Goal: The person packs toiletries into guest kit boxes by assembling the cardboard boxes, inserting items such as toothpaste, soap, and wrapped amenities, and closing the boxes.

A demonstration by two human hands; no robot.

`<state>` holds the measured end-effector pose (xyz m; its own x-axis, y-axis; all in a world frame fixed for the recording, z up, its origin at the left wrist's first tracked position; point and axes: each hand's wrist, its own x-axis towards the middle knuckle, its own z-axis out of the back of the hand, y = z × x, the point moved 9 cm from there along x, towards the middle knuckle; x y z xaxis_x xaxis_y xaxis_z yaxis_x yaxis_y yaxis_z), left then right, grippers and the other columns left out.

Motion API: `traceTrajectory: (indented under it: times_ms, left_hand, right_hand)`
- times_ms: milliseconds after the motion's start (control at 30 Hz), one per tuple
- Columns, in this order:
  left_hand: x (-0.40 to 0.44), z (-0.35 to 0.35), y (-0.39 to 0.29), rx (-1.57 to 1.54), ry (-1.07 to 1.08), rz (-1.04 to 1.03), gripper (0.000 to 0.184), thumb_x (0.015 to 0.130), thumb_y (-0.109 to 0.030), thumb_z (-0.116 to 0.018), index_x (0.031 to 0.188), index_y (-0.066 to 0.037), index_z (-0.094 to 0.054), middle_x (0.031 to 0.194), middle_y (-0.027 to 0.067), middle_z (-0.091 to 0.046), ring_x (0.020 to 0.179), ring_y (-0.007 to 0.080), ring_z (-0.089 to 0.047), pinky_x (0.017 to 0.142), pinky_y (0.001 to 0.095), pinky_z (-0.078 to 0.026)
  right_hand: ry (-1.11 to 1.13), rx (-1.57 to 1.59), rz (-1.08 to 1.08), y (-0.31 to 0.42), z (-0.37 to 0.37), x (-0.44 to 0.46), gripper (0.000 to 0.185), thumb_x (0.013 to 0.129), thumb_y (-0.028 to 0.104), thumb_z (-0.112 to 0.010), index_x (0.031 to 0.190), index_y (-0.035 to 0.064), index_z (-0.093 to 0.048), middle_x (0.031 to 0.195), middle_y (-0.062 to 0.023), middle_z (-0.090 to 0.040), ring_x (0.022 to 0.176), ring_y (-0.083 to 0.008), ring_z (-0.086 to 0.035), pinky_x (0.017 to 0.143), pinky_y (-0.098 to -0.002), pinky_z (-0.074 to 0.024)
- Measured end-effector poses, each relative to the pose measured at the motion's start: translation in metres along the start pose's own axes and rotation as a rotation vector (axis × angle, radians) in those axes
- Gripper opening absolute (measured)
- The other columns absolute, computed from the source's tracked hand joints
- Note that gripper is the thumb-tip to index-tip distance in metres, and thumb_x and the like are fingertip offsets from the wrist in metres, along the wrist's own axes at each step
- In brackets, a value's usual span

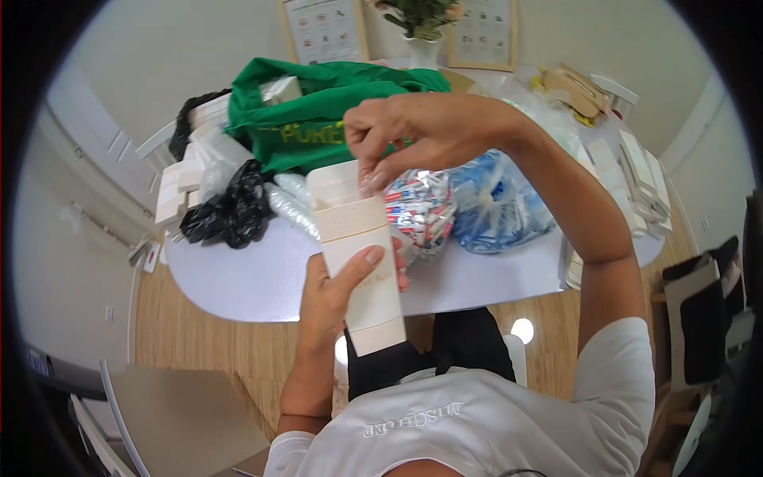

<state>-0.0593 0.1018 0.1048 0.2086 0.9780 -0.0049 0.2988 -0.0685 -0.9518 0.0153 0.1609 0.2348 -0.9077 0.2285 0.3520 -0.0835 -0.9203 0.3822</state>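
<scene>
A tall cream carton (373,310) with thin gold lines is tilted in front of my body, its lid flap raised at the upper end. My left hand (326,298) is wrapped around its middle, thumb across the front face and fingers behind. Over the carton's open top is my right hand (409,131), bent down at the wrist with fingertips pinched together at the opening. What those fingertips hold, if anything, is too small to make out. The inside of the carton is mostly hidden.
On the white table (230,286) lie a green bag (318,119), a black plastic bag (230,211), a clear bag of small red-white-blue tubes (421,208) and a blue-filled clear bag (501,211). Pale cartons (640,179) are stacked right. A chair (179,409) stands lower left.
</scene>
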Motion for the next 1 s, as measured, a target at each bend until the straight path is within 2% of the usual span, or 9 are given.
traceTrajectory:
  times_ms: [67,167,333,400,533,600,667,800,1000]
  left_hand:
    - [0.001,-0.002,0.004,0.018,0.037,0.0,0.038,0.084,-0.022,-0.062,0.101,0.012,-0.058,0.08,0.0172,-0.064,0.065,0.0235,-0.065,0.059,0.0321,-0.054]
    - [0.005,-0.007,0.008,0.203,0.051,-0.061,0.025,0.089,-0.018,-0.062,0.1,0.004,-0.064,0.083,0.01,-0.067,0.069,0.0152,-0.065,0.06,0.0265,-0.051]
    - [0.014,-0.018,0.01,0.225,0.046,-0.074,0.023,0.089,-0.018,-0.061,0.098,0.003,-0.064,0.081,0.0083,-0.066,0.069,0.0133,-0.063,0.059,0.0257,-0.049]
    - [0.018,-0.018,0.009,0.205,0.031,-0.091,0.022,0.09,-0.018,-0.061,0.097,0.003,-0.064,0.081,0.0078,-0.066,0.069,0.0129,-0.063,0.06,0.0255,-0.049]
    - [0.019,-0.028,0.017,0.18,0.115,-0.074,0.03,0.086,-0.018,-0.061,0.102,0.007,-0.061,0.082,0.0133,-0.065,0.067,0.0184,-0.064,0.06,0.0303,-0.053]
    - [0.02,-0.03,0.018,0.174,0.129,-0.085,0.03,0.086,-0.019,-0.061,0.103,0.007,-0.06,0.082,0.0135,-0.065,0.067,0.0186,-0.064,0.06,0.0305,-0.053]
    - [0.019,-0.032,0.02,0.122,0.164,-0.069,0.022,0.091,-0.017,-0.059,0.098,0.003,-0.064,0.08,0.0079,-0.066,0.069,0.0128,-0.062,0.063,0.026,-0.049]
    - [0.018,-0.035,0.021,0.097,0.172,-0.063,0.022,0.091,-0.017,-0.059,0.098,0.003,-0.064,0.08,0.0083,-0.066,0.069,0.0131,-0.062,0.062,0.0262,-0.049]
    - [0.013,-0.042,0.023,0.118,0.202,-0.023,0.022,0.091,-0.016,-0.059,0.1,0.003,-0.063,0.082,0.0082,-0.065,0.071,0.0134,-0.062,0.062,0.0263,-0.049]
  right_hand:
    - [0.071,0.038,-0.079,-0.007,-0.005,-0.007,0.027,0.08,0.028,-0.069,0.09,0.0029,-0.072,0.072,-0.0062,-0.059,0.073,-0.0159,-0.057,0.064,-0.0289,-0.0432]
    - [0.333,0.274,-0.499,-0.037,-0.027,-0.033,0.029,0.083,0.033,-0.067,0.1,0.0099,-0.071,0.092,-0.0054,-0.059,0.084,-0.0166,-0.053,0.067,-0.0302,-0.0426]
    - [0.269,0.155,-0.475,-0.023,-0.012,-0.058,0.029,0.086,0.03,-0.065,0.104,0.0085,-0.069,0.097,-0.0065,-0.061,0.09,-0.015,-0.054,0.072,-0.0273,-0.0449]
    - [-0.156,0.207,-0.488,-0.021,0.027,-0.071,0.026,0.089,0.029,-0.061,0.101,0.0055,-0.065,0.095,-0.0057,-0.061,0.086,-0.0154,-0.056,0.074,-0.0277,-0.0456]
    - [0.171,-0.101,-0.543,-0.052,0.005,-0.127,0.018,0.091,0.023,-0.055,0.089,0.0059,-0.06,0.078,-0.0057,-0.062,0.073,-0.0194,-0.059,0.073,-0.0316,-0.0456]
    - [0.385,-0.313,-0.576,-0.063,-0.015,-0.158,0.017,0.089,0.024,-0.057,0.091,0.0074,-0.06,0.078,-0.0073,-0.064,0.076,-0.025,-0.061,0.073,-0.037,-0.0452]
    - [0.324,-0.369,-0.695,-0.064,-0.004,-0.176,0.017,0.087,0.025,-0.059,0.09,0.0082,-0.062,0.08,-0.007,-0.064,0.077,-0.027,-0.061,0.074,-0.039,-0.045]
    - [0.233,-0.64,-1.032,-0.081,0.004,-0.209,0.02,0.081,0.03,-0.065,0.085,0.0098,-0.067,0.08,-0.0078,-0.065,0.078,-0.0295,-0.061,0.075,-0.0409,-0.0461]
    - [0.222,-0.724,-1.042,-0.1,-0.02,-0.196,0.026,0.066,0.03,-0.076,0.081,0.0088,-0.069,0.08,-0.0101,-0.066,0.08,-0.0314,-0.063,0.069,-0.0404,-0.0496]
